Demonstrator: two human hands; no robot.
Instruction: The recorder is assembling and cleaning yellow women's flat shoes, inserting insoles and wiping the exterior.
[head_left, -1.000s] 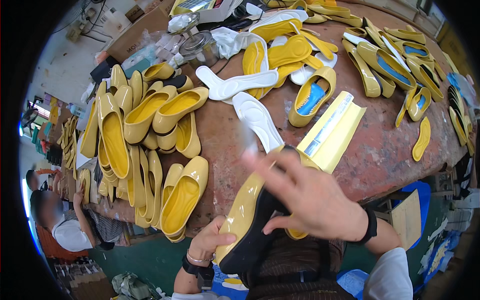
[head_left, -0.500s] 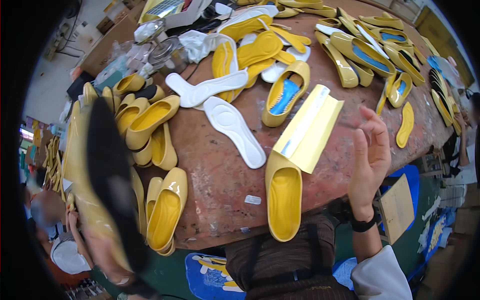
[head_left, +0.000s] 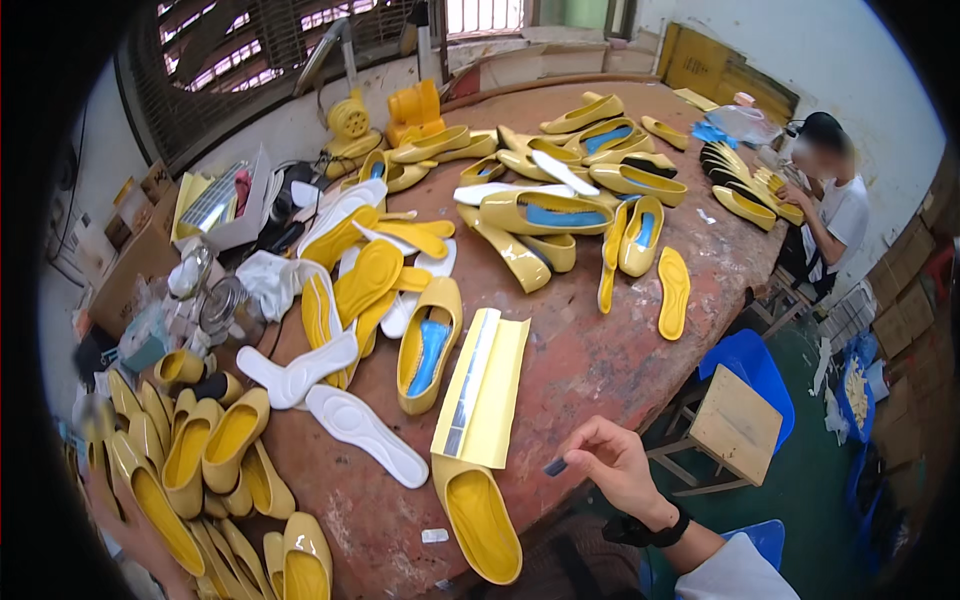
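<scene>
At the lower left, my left hand (head_left: 135, 530) is wrapped along the side of a glossy yellow flat shoe (head_left: 165, 515), close beside other shoes; its fingers are partly hidden. My right hand (head_left: 620, 475), a black band on its wrist, pinches a small dark strip (head_left: 555, 467) between thumb and fingers above the table's front edge. Left of it stands a yellow shoe (head_left: 484, 525) with a yellow insole. A folded pale-yellow sheet (head_left: 500, 395) with a shiny strip lies over that shoe's toe. Behind the sheet sits another shoe with a blue lining (head_left: 430, 355).
White insoles (head_left: 370, 435) and yellow insoles (head_left: 368, 290) lie mid-table. Several shoes (head_left: 545, 213) fill the back. Jars (head_left: 230, 312) and a white box (head_left: 225, 200) stand left. At the far right a person (head_left: 835, 210) sits by a row of shoes. A wooden stool (head_left: 725, 425) stands right.
My left hand has brought the shoe down from close to the camera to the group at left. The view has turned right and up, showing the window and the seated person.
</scene>
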